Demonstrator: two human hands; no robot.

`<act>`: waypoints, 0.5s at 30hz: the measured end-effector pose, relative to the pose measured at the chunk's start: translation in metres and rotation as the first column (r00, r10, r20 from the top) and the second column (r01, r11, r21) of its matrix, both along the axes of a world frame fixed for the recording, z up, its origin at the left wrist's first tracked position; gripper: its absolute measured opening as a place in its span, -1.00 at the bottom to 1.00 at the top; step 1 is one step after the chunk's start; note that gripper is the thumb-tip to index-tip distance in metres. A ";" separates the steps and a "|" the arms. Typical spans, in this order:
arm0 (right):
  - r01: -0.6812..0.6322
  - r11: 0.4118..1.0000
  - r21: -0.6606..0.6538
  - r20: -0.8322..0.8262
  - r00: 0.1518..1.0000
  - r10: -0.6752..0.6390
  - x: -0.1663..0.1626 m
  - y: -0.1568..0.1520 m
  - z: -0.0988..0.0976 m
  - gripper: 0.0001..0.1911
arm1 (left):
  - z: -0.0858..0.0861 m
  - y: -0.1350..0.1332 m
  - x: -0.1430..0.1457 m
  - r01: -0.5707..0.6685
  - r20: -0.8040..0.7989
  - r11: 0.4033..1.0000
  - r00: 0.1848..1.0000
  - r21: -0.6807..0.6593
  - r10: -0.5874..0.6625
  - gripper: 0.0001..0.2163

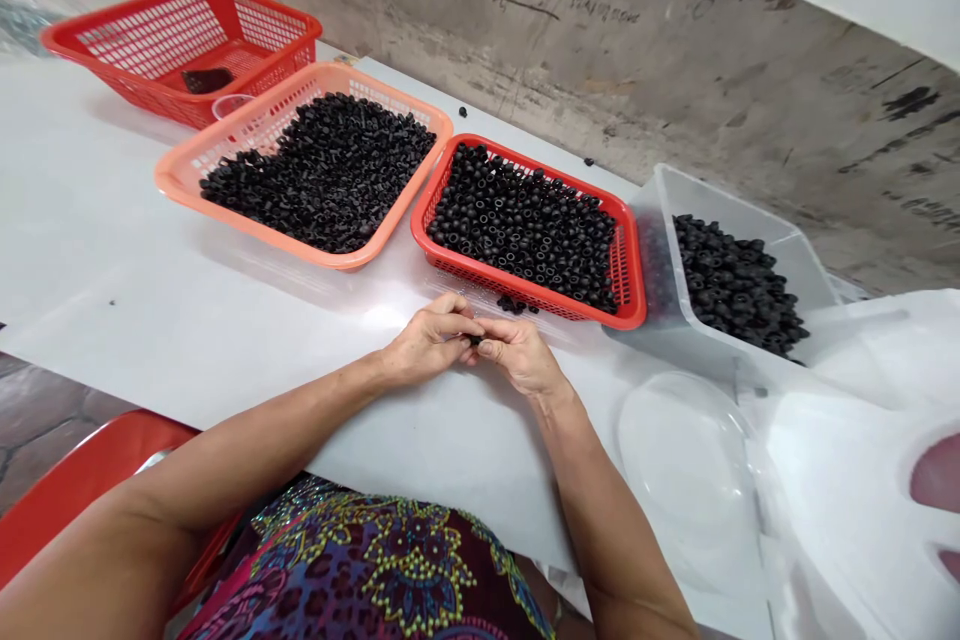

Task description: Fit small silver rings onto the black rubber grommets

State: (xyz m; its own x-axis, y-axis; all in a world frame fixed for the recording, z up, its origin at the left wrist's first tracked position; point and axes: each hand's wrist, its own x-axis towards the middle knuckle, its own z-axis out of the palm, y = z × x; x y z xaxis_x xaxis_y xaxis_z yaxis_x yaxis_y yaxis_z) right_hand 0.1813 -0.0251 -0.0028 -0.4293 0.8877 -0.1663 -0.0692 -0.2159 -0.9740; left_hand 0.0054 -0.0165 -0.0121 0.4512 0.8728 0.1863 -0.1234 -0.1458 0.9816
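Along the front edge of the white-topped table point(247, 345), near mid-frame, left hand point(427, 344) and right hand point(523, 354) meet fingertip to fingertip over a small black piece point(475, 340). Fingers on both sides are pinched nearly closed on it, no clear gap. Just past the hands, by the near long edge of the bright red slotted plastic basket point(628, 316) full of black ring-like parts point(517, 220), sits a small cluster of loose black bits point(514, 304). Off that basket's left end: peach plastic basket point(176, 175) of finer black pieces point(337, 170). Off its right end: clear plastic bin point(667, 330) of chunkier black parts point(731, 285). Risks, my read: fingertip-only grip on something tiny, so a slip or hard twist could pop it out; it could roll off the front edge or get lost in the loose cluster. Everything's black and containers sit close, so stray bits could mix. Hard to make out: only a dark sliver of the held piece shows, can't tell if it's one part or two; palms hidden; bin's lower contents blurred by its cloudy wall; white sheeting point(855, 460) cut off at right.
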 end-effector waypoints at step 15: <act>-0.018 0.988 0.153 0.144 0.990 -0.005 -0.012 -0.003 0.000 -0.78 | 0.001 -0.008 0.006 0.055 -0.194 0.998 0.980 0.003 -0.054 -0.63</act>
